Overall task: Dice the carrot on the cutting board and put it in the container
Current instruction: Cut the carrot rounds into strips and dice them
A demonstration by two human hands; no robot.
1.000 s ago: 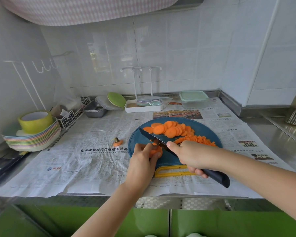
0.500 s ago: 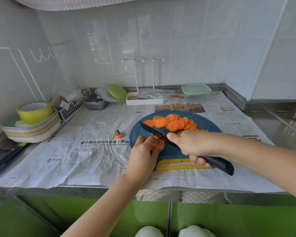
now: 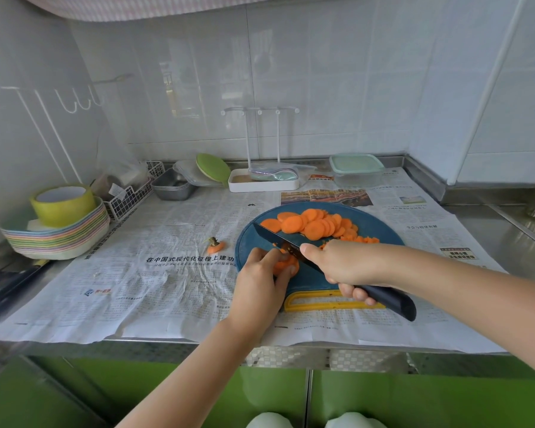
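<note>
Left hand (image 3: pixel 260 282) clamps carrot slices (image 3: pixel 286 264) flat for cutting; right hand (image 3: pixel 343 267) closed round knife (image 3: pixel 278 240); board (image 3: pixel 380 225) holds remaining rounds.

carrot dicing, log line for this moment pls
stage: dicing | left hand: steadying carrot slices | right hand: knife cutting | cutting board: slices remain

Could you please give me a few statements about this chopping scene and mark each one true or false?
1. The right hand holds the knife. True.
2. The left hand steadies carrot slices on the cutting board. True.
3. The carrot top lies on the board. False: it lies on the newspaper, left of the board.
4. The lidded container holds diced carrot. False: no carrot shows in it.
</note>
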